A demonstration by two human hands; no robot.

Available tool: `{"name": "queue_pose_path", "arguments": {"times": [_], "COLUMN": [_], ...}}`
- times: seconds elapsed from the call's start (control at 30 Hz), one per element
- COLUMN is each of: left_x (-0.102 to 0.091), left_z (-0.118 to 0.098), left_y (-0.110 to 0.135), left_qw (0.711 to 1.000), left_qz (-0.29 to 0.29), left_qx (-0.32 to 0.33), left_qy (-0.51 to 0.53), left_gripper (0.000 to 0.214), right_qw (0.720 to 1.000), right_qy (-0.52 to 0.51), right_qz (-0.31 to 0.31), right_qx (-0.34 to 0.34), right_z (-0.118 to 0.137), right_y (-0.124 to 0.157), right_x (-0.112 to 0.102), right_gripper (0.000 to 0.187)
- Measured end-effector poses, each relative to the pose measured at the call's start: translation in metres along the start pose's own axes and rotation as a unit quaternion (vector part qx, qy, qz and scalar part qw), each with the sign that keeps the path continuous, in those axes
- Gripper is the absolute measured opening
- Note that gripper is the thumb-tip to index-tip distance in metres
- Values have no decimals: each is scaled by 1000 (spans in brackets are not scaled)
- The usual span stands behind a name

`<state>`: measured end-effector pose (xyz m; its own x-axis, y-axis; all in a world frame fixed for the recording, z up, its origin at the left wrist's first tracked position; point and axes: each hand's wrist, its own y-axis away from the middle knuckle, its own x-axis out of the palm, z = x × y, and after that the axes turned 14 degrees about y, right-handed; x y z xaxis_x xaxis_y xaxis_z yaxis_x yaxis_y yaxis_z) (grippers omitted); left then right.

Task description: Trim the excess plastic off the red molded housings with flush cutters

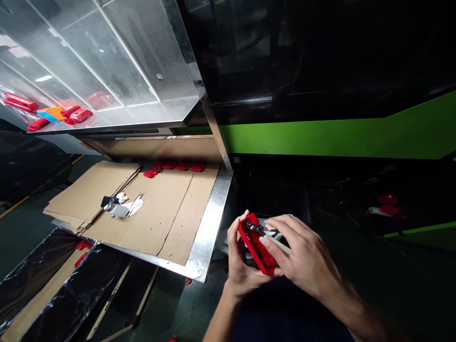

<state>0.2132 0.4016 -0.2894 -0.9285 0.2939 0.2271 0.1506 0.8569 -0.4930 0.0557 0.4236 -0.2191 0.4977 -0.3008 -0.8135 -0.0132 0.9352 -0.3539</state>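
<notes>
My left hand (238,273) is wrapped around a red hollow plastic part (261,256), tilted with its open side towards me. Closed around the pale handles of a small cutting tool that looks like nippers (257,229), my right hand (309,259) comes in from the right. The metal jaws of the tool sit at the upper inside of the red part; whether they grip any plastic cannot be made out. Both hands are in front of my body, off the right corner of the worktable.
A metal-edged worktable (213,213) carries cardboard sheets (153,228), a row of red parts (183,166) and a white bottle (119,210). Above it juts a metal chute (135,111) with red pieces. A black machine with a green band (302,137) stands ahead. Black-wrapped box (74,285), lower left.
</notes>
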Motion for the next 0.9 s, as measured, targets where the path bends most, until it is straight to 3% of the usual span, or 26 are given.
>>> {"name": "queue_pose_path", "arguments": {"times": [0.23,0.47,0.67,0.9], "left_x": [-1,-3,1,14], "left_z": [6,14,15,-7], "left_y": [-2,0,9,8], "left_qw": [973,967,983,996], "left_qz": [14,37,6,-72], "left_qx": [140,150,80,-44], "left_qy": [-181,-204,-164,19], "left_gripper": [108,111,111,113], "right_qw": [995,1000,999,994], "right_qy": [-84,-12,42,-107], "right_qz": [50,9,11,-11], "right_qx": [35,7,5,29], "right_z": [4,-2,-4,-11], "right_y": [1,4,5,8], "right_x": [-1,5,8,-2], "right_gripper": [26,20,23,22]}}
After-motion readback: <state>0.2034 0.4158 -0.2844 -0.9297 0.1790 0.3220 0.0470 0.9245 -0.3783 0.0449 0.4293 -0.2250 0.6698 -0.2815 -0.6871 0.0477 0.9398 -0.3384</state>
